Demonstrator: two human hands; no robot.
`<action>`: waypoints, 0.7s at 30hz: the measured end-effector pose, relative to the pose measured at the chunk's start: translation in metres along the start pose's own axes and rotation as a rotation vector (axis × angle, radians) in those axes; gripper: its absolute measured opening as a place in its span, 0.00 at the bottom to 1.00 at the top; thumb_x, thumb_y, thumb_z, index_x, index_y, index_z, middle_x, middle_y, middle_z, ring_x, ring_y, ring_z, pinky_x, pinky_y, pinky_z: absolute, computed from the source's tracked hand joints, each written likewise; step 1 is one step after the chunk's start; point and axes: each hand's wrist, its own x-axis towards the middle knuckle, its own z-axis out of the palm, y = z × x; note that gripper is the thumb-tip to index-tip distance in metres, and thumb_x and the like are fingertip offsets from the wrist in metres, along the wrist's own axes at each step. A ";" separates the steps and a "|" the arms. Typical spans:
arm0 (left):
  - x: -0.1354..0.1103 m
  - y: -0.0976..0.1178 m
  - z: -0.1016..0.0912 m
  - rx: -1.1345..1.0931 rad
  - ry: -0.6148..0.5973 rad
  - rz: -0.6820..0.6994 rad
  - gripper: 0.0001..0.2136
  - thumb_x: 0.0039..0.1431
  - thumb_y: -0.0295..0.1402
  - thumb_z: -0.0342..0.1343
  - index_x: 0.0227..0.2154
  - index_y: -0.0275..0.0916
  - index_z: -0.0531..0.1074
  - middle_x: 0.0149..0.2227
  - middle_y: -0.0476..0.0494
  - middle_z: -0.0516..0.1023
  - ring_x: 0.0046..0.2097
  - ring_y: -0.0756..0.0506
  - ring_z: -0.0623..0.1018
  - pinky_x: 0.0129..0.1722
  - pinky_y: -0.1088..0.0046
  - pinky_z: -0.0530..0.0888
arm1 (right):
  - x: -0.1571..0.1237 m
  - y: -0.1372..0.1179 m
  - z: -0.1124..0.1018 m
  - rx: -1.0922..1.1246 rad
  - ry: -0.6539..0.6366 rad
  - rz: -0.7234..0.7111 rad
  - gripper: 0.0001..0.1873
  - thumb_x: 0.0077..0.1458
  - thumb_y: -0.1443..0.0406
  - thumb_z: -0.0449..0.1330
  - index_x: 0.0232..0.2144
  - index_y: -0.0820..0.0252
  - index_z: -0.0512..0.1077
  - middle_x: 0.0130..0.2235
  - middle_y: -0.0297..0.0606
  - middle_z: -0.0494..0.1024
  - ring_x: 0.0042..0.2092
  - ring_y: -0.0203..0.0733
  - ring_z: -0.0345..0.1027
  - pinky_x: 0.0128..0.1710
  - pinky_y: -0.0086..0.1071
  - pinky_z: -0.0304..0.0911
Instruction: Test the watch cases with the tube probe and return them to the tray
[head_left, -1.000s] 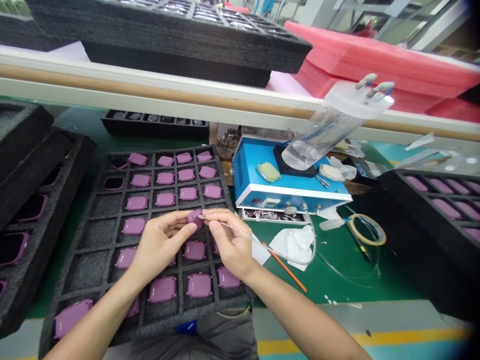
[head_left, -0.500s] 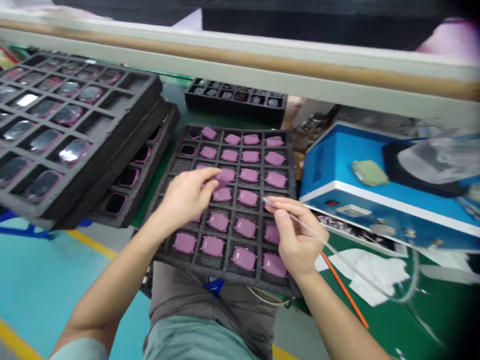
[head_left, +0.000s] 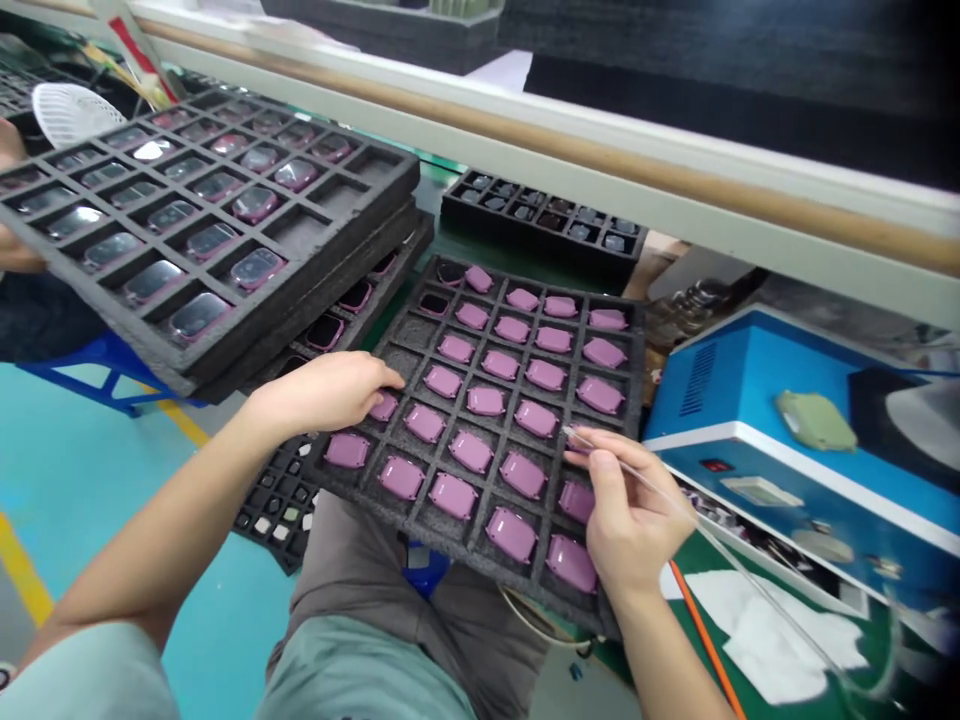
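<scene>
A black foam tray (head_left: 409, 338) with a grid of pockets lies partly on my lap and holds several purple square parts (head_left: 485, 400). My left hand (head_left: 330, 392) rests palm down at the tray's left edge, fingers curled over a purple part (head_left: 385, 407) in a pocket there. My right hand (head_left: 626, 515) hovers over the tray's right side, pinching a thin clear tube with a fine tip (head_left: 581, 438). The tube trails away to the right across the bench.
A stack of black foam trays (head_left: 214, 215) with glossy parts stands to the left. A blue box-shaped machine (head_left: 757, 420) sits to the right, with white cloth (head_left: 780, 625) and an orange stick (head_left: 701, 640) on the green mat. Another small tray (head_left: 544, 220) lies behind.
My left hand has lowered the purple part from mid-air to the tray's left edge. My right hand with the tube has dropped to the tray's right side. The view has swung left.
</scene>
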 end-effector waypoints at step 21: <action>0.104 0.087 0.010 -0.690 0.366 0.071 0.16 0.62 0.33 0.62 0.51 0.36 0.83 0.49 0.39 0.87 0.50 0.38 0.85 0.54 0.63 0.80 | 0.008 -0.003 0.005 0.041 0.087 -0.075 0.07 0.67 0.62 0.63 0.39 0.56 0.81 0.41 0.42 0.83 0.43 0.44 0.82 0.42 0.40 0.84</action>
